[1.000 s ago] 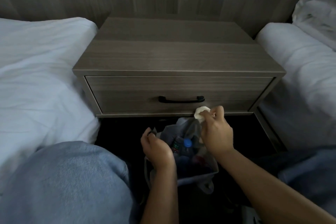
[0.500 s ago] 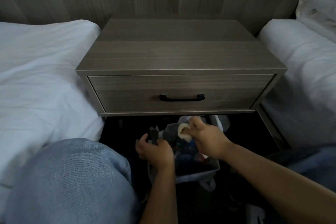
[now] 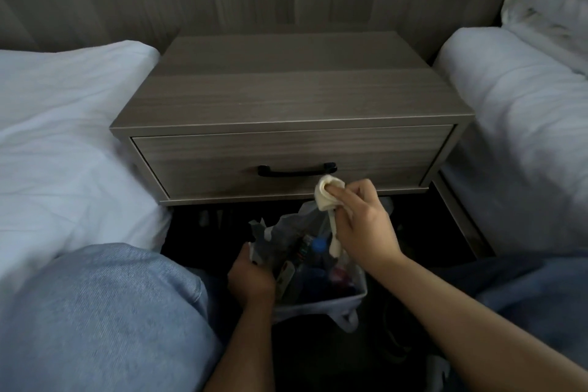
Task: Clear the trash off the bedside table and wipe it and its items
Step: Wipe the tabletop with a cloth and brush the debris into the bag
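The wooden bedside table (image 3: 286,95) stands between two beds, its top bare, its drawer closed with a black handle (image 3: 296,170). Below its front edge, a pale plastic trash bag (image 3: 321,302) sits on the dark floor, holding a blue-capped bottle and other trash. My left hand (image 3: 251,277) grips the bag's left rim. My right hand (image 3: 362,223) pinches a crumpled cream cloth (image 3: 327,196) above the bag, level with the drawer's lower edge; a strip of the cloth hangs down toward the bag.
A white-sheeted bed (image 3: 63,143) lies on the left and another bed (image 3: 515,137) on the right, with a rumpled duvet at top right. My knee in blue jeans (image 3: 101,312) fills the lower left. A wood-panel wall rises behind the table.
My right hand dipped with the cloth toward the bag's mouth, then rose again to the drawer's lower edge. My left hand stayed on the bag's rim.
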Action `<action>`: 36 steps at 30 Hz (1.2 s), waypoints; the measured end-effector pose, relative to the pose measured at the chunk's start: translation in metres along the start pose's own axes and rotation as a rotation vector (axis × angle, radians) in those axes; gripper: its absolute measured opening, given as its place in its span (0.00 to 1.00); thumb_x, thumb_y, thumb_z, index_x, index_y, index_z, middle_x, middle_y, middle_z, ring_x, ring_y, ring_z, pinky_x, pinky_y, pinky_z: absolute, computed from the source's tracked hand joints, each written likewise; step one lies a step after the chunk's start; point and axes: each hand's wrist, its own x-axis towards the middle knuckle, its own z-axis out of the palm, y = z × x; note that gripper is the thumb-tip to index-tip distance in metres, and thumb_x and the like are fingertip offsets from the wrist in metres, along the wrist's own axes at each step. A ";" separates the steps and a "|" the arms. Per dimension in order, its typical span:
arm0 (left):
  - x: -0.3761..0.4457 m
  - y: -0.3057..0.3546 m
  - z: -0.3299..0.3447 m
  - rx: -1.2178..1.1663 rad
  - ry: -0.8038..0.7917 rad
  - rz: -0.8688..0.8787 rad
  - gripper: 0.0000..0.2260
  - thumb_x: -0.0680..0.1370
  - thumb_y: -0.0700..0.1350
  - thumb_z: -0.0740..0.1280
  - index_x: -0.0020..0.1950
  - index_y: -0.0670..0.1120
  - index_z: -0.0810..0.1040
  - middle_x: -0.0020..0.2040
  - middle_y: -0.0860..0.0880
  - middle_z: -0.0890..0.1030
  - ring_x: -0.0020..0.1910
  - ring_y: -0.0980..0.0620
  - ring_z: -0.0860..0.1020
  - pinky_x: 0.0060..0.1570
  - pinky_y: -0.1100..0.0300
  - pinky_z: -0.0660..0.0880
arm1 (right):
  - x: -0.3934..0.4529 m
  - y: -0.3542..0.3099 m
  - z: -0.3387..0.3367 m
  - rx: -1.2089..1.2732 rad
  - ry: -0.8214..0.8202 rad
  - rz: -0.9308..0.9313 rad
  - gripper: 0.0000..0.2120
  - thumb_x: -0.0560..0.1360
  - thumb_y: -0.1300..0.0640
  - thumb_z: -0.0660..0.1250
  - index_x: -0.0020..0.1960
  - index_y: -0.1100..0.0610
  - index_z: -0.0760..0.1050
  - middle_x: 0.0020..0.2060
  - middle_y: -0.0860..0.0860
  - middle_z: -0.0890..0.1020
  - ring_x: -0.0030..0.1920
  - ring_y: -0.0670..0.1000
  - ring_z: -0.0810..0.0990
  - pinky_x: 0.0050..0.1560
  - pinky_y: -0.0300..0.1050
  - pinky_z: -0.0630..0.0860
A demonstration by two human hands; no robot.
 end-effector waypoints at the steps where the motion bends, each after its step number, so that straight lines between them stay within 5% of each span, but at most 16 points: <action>1: 0.002 0.001 -0.001 0.017 -0.004 0.008 0.07 0.78 0.43 0.66 0.53 0.45 0.80 0.50 0.40 0.83 0.50 0.38 0.81 0.42 0.60 0.66 | 0.004 0.001 -0.002 -0.024 0.013 0.009 0.17 0.74 0.67 0.65 0.62 0.57 0.77 0.50 0.51 0.72 0.39 0.53 0.77 0.33 0.47 0.77; 4: 0.007 0.005 -0.002 0.025 -0.026 0.035 0.09 0.79 0.43 0.64 0.57 0.43 0.80 0.53 0.38 0.82 0.53 0.37 0.80 0.44 0.60 0.66 | 0.008 0.014 -0.004 -0.146 -0.069 0.046 0.15 0.74 0.66 0.64 0.60 0.58 0.78 0.51 0.54 0.72 0.33 0.53 0.73 0.28 0.43 0.69; 9: 0.008 0.012 -0.002 0.054 -0.073 0.085 0.14 0.79 0.42 0.64 0.64 0.43 0.78 0.57 0.36 0.81 0.57 0.35 0.79 0.51 0.53 0.74 | 0.003 0.023 0.010 -0.196 -0.348 0.017 0.18 0.76 0.64 0.62 0.64 0.55 0.77 0.56 0.55 0.72 0.42 0.58 0.78 0.34 0.45 0.71; 14: -0.008 0.030 -0.011 -0.174 0.062 0.033 0.15 0.78 0.39 0.65 0.64 0.39 0.76 0.59 0.36 0.80 0.60 0.36 0.77 0.53 0.58 0.68 | 0.028 -0.006 0.026 -0.189 -0.269 -0.220 0.20 0.71 0.64 0.67 0.62 0.55 0.77 0.51 0.57 0.74 0.42 0.59 0.77 0.29 0.43 0.65; 19: -0.009 0.050 -0.035 -0.358 0.008 0.042 0.14 0.77 0.36 0.64 0.62 0.45 0.78 0.56 0.50 0.81 0.57 0.51 0.78 0.59 0.60 0.71 | 0.008 0.017 0.039 -0.266 -0.521 0.050 0.21 0.75 0.62 0.62 0.67 0.52 0.74 0.63 0.56 0.69 0.55 0.59 0.77 0.44 0.44 0.72; 21: -0.011 0.059 -0.046 -0.458 -0.030 0.078 0.13 0.78 0.34 0.63 0.57 0.47 0.80 0.53 0.51 0.83 0.55 0.53 0.80 0.61 0.57 0.73 | 0.002 0.019 0.031 -0.103 -0.478 0.173 0.20 0.76 0.64 0.61 0.66 0.54 0.75 0.60 0.57 0.72 0.56 0.57 0.77 0.51 0.39 0.74; 24: -0.020 0.074 -0.060 -0.644 -0.128 0.098 0.12 0.78 0.35 0.63 0.50 0.51 0.81 0.48 0.49 0.85 0.51 0.52 0.83 0.55 0.56 0.77 | 0.014 -0.004 0.006 0.156 -0.283 0.244 0.15 0.76 0.63 0.64 0.60 0.55 0.79 0.51 0.52 0.77 0.49 0.46 0.79 0.40 0.21 0.67; 26: -0.030 0.086 -0.069 -0.762 -0.231 0.094 0.11 0.80 0.38 0.62 0.50 0.52 0.82 0.48 0.48 0.86 0.49 0.51 0.84 0.47 0.59 0.77 | 0.020 -0.033 -0.016 0.299 -0.170 0.230 0.15 0.74 0.63 0.68 0.60 0.53 0.78 0.49 0.45 0.75 0.45 0.34 0.76 0.38 0.18 0.66; 28: -0.040 0.099 -0.080 -0.821 -0.335 0.143 0.11 0.81 0.43 0.61 0.51 0.52 0.83 0.49 0.46 0.86 0.49 0.49 0.84 0.45 0.56 0.78 | 0.019 -0.058 -0.037 0.393 -0.127 0.136 0.16 0.72 0.63 0.71 0.57 0.51 0.79 0.49 0.40 0.75 0.47 0.29 0.74 0.41 0.19 0.68; 33: -0.058 0.129 -0.111 -0.942 -0.458 0.275 0.17 0.74 0.56 0.63 0.52 0.45 0.83 0.49 0.37 0.82 0.48 0.40 0.79 0.47 0.43 0.73 | 0.015 -0.091 -0.074 0.652 -0.157 0.062 0.07 0.74 0.61 0.70 0.49 0.51 0.82 0.45 0.43 0.81 0.44 0.43 0.81 0.42 0.34 0.76; 36: -0.068 0.135 -0.118 -0.911 -0.450 0.431 0.14 0.75 0.56 0.66 0.51 0.48 0.83 0.46 0.43 0.84 0.44 0.48 0.81 0.44 0.51 0.78 | 0.016 -0.097 -0.084 0.604 -0.044 0.043 0.07 0.73 0.63 0.70 0.42 0.51 0.81 0.39 0.45 0.82 0.39 0.44 0.81 0.39 0.35 0.76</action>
